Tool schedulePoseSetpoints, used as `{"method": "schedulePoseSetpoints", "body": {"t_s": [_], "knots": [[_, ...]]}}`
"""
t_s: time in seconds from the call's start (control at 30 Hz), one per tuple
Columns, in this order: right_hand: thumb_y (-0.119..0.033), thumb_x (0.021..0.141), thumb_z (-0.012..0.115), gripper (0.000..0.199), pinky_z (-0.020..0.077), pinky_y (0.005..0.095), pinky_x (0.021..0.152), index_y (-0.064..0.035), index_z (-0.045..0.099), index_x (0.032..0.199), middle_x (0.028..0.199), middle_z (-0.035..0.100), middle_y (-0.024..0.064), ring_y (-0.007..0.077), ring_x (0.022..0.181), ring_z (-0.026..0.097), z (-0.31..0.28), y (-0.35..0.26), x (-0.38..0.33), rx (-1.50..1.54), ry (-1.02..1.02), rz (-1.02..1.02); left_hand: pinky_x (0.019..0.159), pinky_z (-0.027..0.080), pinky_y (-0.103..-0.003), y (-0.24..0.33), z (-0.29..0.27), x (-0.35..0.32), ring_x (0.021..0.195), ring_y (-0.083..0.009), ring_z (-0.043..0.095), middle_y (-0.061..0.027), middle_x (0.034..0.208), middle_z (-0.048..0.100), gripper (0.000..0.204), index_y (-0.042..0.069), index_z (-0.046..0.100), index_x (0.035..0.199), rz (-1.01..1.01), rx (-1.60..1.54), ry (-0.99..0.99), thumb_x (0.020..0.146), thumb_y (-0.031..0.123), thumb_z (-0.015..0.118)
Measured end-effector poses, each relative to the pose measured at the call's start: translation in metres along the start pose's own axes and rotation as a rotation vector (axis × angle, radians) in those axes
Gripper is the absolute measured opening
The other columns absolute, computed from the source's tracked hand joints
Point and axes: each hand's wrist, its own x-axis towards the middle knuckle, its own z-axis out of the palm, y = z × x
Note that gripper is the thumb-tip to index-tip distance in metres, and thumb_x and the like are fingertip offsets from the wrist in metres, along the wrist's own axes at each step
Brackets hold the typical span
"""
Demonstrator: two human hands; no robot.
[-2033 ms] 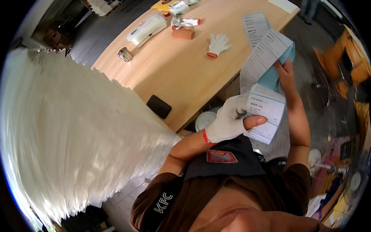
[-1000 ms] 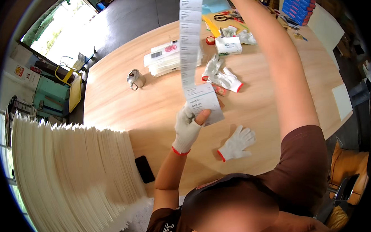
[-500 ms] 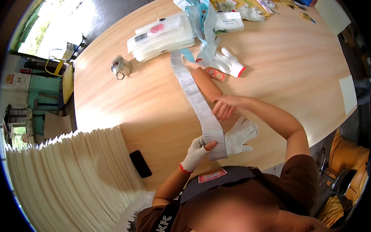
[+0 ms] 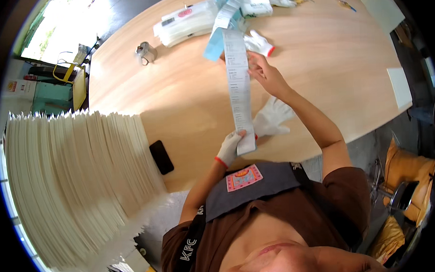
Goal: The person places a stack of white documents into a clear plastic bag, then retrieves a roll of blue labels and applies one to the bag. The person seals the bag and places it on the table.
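Observation:
A long white printed label strip (image 4: 239, 94) runs lengthwise in front of me, from the far part of the table to near my chest. My left hand (image 4: 230, 144), in a white glove with a red cuff and a bare thumb, pinches its near end. My bare right hand (image 4: 268, 76) is at the strip's right edge farther up, thumb toward the edge; some of its fingers are hidden. Beyond it, a pale blue and white tangle of strip (image 4: 227, 15) reaches the far edge. An empty white glove (image 4: 274, 116) lies just right of the strip.
A tall stack of whitish sheets (image 4: 80, 184) stands at left beside a black phone (image 4: 161, 157). Farther off are a metal cup (image 4: 146, 53), clear plastic packs (image 4: 187, 24), a white packet (image 4: 256, 6) and another white glove (image 4: 260, 43). An orange-brown chair (image 4: 408, 182) is at right.
My right hand has moved farther away, up along the strip, and its fingers have loosened from a curl. The strip now hangs straighter. My left hand keeps its near end; the whole view has shifted.

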Motion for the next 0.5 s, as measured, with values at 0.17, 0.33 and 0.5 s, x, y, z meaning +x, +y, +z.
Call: {"method": "schedulePoseSetpoints", "body": {"t_s": [0.17,0.33,0.5], "knots": [[-0.022,0.075,0.064,0.045,0.0335,0.0449,0.096,-0.0140,0.050,0.117,0.124,0.047,0.0115,0.0274,0.118,0.042,-0.004,0.111,-0.140,-0.891,-0.194,-0.254,0.079,0.048,-0.031,-0.033,-0.015,0.007,0.090,-0.0170,0.059,-0.0079,0.103,0.060,0.031,0.001,0.050,0.115,0.129,0.214,0.071,0.086,0.012,0.053],[-0.014,0.077,0.061,0.041,0.0294,0.0460,0.100,-0.0155,0.053,0.117,0.130,0.041,0.0120,0.0299,0.120,0.038,-0.049,0.150,-0.184,-1.166,0.297,0.110,0.083,0.047,-0.033,-0.034,-0.002,0.016,0.096,-0.0168,0.056,-0.0044,0.105,0.059,0.035,0.004,0.048,0.118,0.017,0.236,-0.086,0.086,0.012,0.055],[-0.010,0.079,0.060,0.038,0.0371,0.0370,0.094,-0.0093,0.052,0.116,0.123,0.047,0.0167,0.0329,0.112,0.045,-0.044,0.043,-0.215,-0.520,0.539,-0.111,0.080,0.050,-0.038,-0.047,0.004,0.050,0.096,-0.0212,0.057,-0.0069,0.112,0.054,0.043,0.006,0.042,0.123,0.010,0.023,-0.054,0.086,0.023,0.058]]}}
